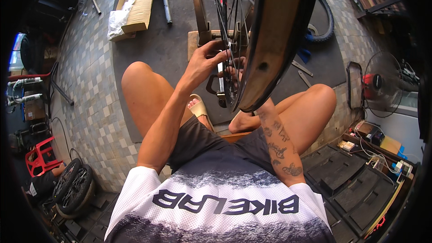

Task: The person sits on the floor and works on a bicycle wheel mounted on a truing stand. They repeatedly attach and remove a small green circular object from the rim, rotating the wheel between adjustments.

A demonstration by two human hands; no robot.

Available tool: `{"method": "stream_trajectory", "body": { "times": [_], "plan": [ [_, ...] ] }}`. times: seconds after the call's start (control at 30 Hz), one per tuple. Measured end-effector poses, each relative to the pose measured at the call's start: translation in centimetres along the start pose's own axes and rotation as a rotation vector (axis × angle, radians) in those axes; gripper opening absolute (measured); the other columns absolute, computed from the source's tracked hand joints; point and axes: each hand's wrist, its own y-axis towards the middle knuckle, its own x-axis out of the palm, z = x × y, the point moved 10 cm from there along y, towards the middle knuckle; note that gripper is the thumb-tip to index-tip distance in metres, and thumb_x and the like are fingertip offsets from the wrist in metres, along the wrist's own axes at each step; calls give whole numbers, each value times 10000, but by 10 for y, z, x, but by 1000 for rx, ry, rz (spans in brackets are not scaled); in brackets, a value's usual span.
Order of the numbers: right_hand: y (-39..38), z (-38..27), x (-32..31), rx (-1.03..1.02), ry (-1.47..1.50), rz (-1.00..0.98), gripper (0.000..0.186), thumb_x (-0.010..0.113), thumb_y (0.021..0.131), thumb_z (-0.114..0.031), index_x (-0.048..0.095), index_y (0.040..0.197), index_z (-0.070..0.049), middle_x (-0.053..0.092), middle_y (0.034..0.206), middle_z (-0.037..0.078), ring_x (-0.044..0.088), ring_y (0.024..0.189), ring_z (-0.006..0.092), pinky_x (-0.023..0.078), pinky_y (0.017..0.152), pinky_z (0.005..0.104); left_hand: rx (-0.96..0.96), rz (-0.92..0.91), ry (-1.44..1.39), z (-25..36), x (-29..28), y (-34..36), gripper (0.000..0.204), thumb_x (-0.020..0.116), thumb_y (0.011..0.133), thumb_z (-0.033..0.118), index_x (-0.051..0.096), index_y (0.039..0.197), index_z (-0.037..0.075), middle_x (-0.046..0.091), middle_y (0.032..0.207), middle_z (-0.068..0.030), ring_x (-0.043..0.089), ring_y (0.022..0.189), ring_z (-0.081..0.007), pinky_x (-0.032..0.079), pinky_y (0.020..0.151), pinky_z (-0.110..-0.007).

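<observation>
A bicycle wheel stands upright before me, its wide rim (274, 40) bare of any tyre and seen nearly edge-on. A metal wheel stand (200, 11) on a wooden base holds it. From the left, my left hand (204, 60) reaches to the spokes (219, 6), thumb and forefinger closing on a spoke. On the wheel's other side is my right hand (235, 69), fingers curled among the spokes near the rim. The rim and spokes hide much of it, and what it grips is not visible. A dark metal loop-shaped part (211, 84) sits just below my left hand.
A long open cardboard box (140, 4) and a metal tube (167, 2) lie on the dark mat. Flat tools (302, 68) and a tyre (327, 18) lie to the right, with a fan (382, 83) beyond. A red stool (41, 157) and wheels (74, 189) stand at left.
</observation>
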Motion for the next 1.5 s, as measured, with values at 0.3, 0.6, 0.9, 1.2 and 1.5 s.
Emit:
{"method": "stream_trajectory", "body": {
  "times": [0.3,0.6,0.9,1.2,1.5],
  "plan": [
    [-21,-60,10,-448,-825,309,275,745,941,-234,749,1103,-11,757,948,222,742,880,398,564,790,471,153,-41,-125,11,1,-4,538,770,985,338,661,1366,-24,752,1184,-140,690,1100,-188,528,984,-337],
    [-32,-81,38,-759,-1166,126,364,818,881,-295,769,1084,3,740,896,223,732,835,390,563,779,483,39,17,-37,-3,0,-3,531,777,978,331,666,1357,-25,754,1178,-148,696,1089,-191,532,988,-345],
    [9,-18,9,55,-27,-216,364,748,1002,-191,709,1279,43,779,1119,98,715,1040,147,558,933,314,-28,4,-144,4,3,-11,517,770,989,306,652,1381,-10,754,1187,-121,701,1080,-180,567,886,-313],
    [6,-17,7,7,102,-226,321,708,1041,-166,700,1263,65,784,1090,96,729,988,127,565,907,270,-31,-27,-277,6,6,-14,521,763,1000,361,659,1355,-6,729,1212,-111,696,1049,-163,603,837,-328],
    [-21,-60,25,17,-328,-38,275,710,1028,-167,731,1179,62,769,992,56,700,893,99,554,810,252,-71,-61,-84,25,5,-22,534,743,994,438,692,1254,-26,737,1135,-112,689,1009,-165,563,846,-314]
  ]
}}
